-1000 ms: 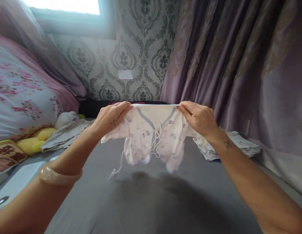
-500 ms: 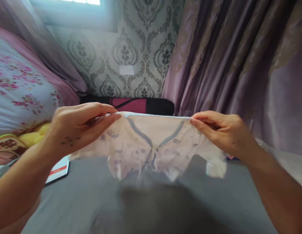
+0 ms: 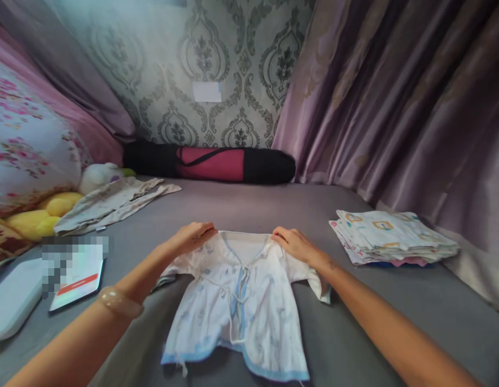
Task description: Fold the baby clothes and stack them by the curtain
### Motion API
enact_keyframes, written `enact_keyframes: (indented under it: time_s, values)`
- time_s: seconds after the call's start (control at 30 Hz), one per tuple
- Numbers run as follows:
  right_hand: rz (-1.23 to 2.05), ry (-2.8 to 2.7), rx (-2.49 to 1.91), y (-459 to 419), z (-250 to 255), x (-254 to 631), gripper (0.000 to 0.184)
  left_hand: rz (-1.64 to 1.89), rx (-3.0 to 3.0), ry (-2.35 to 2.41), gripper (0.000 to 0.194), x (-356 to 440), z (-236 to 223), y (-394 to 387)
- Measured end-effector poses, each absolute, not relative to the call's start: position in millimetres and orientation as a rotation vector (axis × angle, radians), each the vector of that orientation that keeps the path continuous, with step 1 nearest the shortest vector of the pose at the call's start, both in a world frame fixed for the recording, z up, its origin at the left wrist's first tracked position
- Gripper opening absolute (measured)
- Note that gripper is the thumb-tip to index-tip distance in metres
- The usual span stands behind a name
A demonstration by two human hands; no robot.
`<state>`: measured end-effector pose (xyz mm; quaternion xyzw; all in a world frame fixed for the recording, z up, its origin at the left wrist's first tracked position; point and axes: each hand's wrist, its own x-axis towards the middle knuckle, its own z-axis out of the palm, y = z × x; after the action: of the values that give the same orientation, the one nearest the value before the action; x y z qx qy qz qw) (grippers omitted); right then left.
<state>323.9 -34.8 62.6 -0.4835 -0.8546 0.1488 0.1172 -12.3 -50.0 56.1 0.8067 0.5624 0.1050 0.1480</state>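
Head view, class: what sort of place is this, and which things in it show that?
Probably a bedroom: the grey sheet spread wide, the bulky floral fabric and the draped purple curtain suggest it.

The shirt (image 3: 269, 306) is thin, matt cloth, softly creased; the sheet (image 3: 225, 207) beneath is smooth, dull cloth. The curtain (image 3: 378, 107) has a satiny sheen. The bracelet (image 3: 119, 303) looks smooth and glossy, the white case (image 3: 15, 293) like smooth plastic. The folded stack (image 3: 394, 234) is matt cloth, the long bag (image 3: 212, 164) dull fabric.
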Motion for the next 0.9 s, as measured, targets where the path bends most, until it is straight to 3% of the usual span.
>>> enact_keyframes:
  time_s: [0.2,0.47,0.9]
  values:
    - [0.099,-2.757,-1.598,-7,46,313,0.033,0.064,2.381,1.769,0.038,-7,43,-18]
    - [-0.046,-2.878,-1.574,57,48,306,0.034,0.119,2.385,1.797,0.038,-6,38,37]
    - [0.362,-2.527,-1.412,100,23,282,0.026,0.34,2.28,1.72,0.039,-1,26,78]
